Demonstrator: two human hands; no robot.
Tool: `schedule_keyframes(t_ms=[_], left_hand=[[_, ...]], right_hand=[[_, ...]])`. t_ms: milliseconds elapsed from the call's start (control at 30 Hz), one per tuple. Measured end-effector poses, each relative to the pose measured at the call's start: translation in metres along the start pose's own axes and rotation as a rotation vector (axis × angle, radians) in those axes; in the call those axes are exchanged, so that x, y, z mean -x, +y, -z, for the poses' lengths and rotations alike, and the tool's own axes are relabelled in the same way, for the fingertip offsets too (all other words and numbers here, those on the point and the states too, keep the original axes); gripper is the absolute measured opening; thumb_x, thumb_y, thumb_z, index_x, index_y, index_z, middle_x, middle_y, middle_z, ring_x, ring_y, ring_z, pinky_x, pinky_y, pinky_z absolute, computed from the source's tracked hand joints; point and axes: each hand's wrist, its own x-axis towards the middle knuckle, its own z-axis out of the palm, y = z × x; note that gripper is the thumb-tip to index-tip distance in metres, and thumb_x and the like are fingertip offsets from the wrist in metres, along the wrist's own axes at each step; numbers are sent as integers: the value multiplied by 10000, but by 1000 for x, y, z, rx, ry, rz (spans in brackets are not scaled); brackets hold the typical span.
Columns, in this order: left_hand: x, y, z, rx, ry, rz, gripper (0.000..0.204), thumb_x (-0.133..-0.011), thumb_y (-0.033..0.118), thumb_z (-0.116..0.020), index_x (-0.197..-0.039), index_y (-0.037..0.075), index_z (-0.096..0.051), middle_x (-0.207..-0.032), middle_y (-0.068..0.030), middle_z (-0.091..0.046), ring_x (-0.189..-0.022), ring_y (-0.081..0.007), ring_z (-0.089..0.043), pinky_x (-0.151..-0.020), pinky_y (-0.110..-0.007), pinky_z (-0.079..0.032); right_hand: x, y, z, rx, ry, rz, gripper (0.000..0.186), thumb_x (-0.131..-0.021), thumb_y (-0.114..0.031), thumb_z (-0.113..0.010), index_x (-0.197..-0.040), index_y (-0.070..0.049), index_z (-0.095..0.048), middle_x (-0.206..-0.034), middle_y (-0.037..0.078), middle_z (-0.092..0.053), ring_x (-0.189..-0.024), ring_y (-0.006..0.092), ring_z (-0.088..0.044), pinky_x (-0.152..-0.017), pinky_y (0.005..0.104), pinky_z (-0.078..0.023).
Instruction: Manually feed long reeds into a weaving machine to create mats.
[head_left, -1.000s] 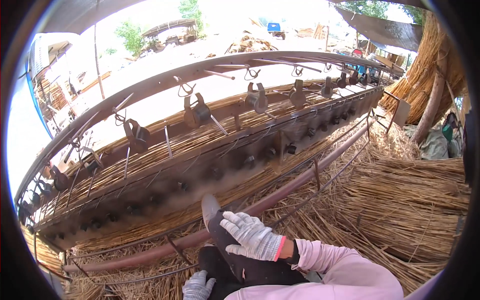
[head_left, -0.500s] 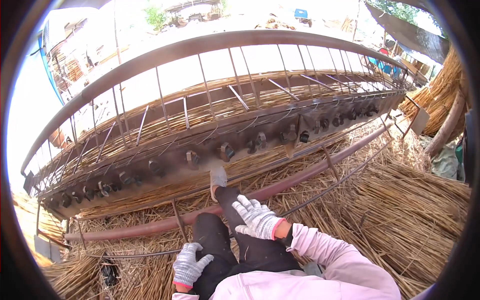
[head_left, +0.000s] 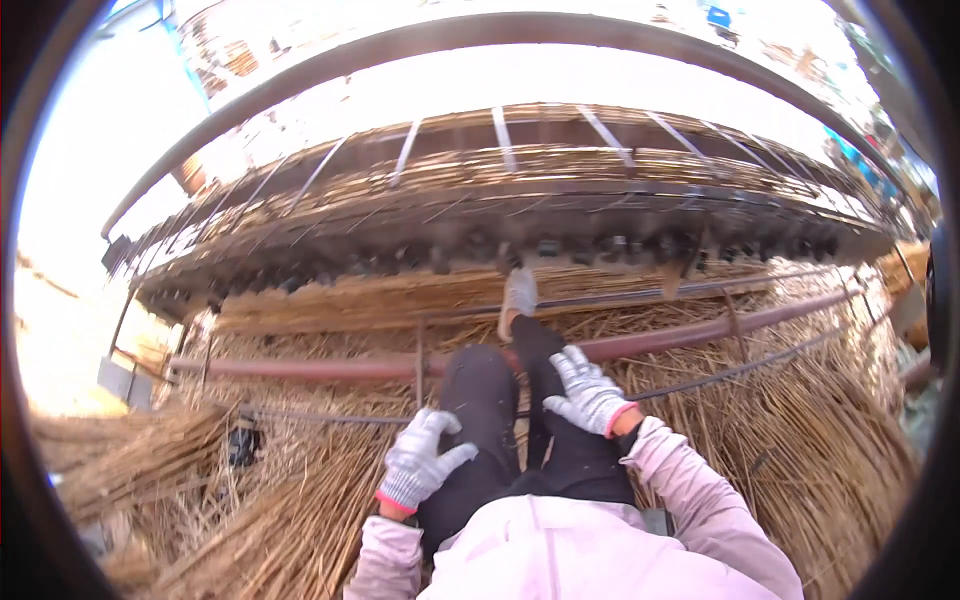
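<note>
My left hand [head_left: 420, 462], in a grey-and-white knit glove with a pink cuff, lies against my left thigh with its fingers apart and nothing in it. Higher up, my right hand [head_left: 589, 389], gloved the same way, rests open on my right leg near the knee. In front of me stretches a long, dark metal loom-like machine [head_left: 600, 205] with a row of small dark fittings along its near side, blurred by motion. Bundled straw or reed stalks [head_left: 590, 160] lie lengthwise in it beneath slanting metal bars. My right foot [head_left: 519, 300] reaches under its near edge.
A reddish pipe [head_left: 300, 369] runs across in front of my knees, with a thin dark rod [head_left: 340, 416] nearer to me. Loose reed stalks [head_left: 790, 460] cover the ground on both sides. A black object [head_left: 243, 443] lies among the reeds at the left. A curved rail [head_left: 480, 30] arches beyond the machine.
The view has turned, so the machine now looks more level and higher. My left fingers are spread wider. Both hands remain on my legs.
</note>
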Motion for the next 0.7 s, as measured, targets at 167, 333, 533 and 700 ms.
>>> schedule_keyframes(t_ms=[167, 333, 533, 700], left_hand=[[21, -40, -2, 249, 53, 9, 289, -889, 179, -755, -1129, 50, -659, -1103, -141, -678, -1033, -304, -675, -930, -372, -529], [89, -101, -2, 8, -90, 250, 328, -980, 289, -597, -1229, 82, -651, -1198, -166, -686, -1121, -359, -643, -973, -427, -512], [231, -150, 31, -524, -315, 829, 543, -867, 438, -695, -1256, 68, -611, -1220, -195, -646, -1165, -372, -608, -978, -474, -485], [340, -155, 77, -721, -372, 1260, 735, -703, 445, -833, -1297, 86, -590, -1301, -143, -588, -1234, -329, -555, -1024, -491, -440]], right_hand=[[-3, 5, -6, 3, 163, 110, 825, -898, -316, -722, -1561, -84, -288, -1632, 230, -229, -1448, 444, -340, -1179, 468, -339], [-11, 14, -3, -71, 174, 139, 780, -941, -229, -687, -1582, -92, -265, -1651, 196, -200, -1510, 373, -269, -1215, 406, -285], [-14, 9, 12, -31, 202, 193, 747, -958, -223, -664, -1584, -109, -274, -1652, 191, -212, -1526, 347, -233, -1234, 391, -239], [-8, 0, 27, 40, 242, 196, 718, -973, -224, -651, -1580, -98, -289, -1654, 177, -223, -1527, 337, -241, -1236, 392, -227]])
